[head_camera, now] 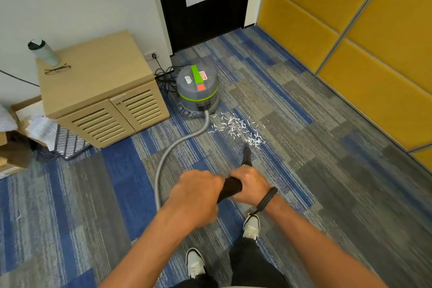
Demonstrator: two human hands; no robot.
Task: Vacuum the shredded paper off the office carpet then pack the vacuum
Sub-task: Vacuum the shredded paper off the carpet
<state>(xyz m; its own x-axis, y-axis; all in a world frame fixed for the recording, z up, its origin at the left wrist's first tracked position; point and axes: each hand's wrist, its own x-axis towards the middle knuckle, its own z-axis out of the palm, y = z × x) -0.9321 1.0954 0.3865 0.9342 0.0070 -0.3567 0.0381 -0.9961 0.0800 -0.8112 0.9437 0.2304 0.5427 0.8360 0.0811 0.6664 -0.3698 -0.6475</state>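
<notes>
both hands wrapped round black wand [230, 188]: left hand [195, 196] at rear, right hand [250, 186] ahead. rigid tube, light, steers well gripped there. nozzle tip [246, 153] at near edge of shredded paper [236, 127] on carpet [327, 182]; featherlight scraps. grey hose [168, 154] limp, back to vacuum [197, 91]; bulky, probably lifts by green handle [195, 75].

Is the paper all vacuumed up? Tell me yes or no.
No: shredded paper lies scattered on the carpet between the nozzle and the vacuum.
</notes>
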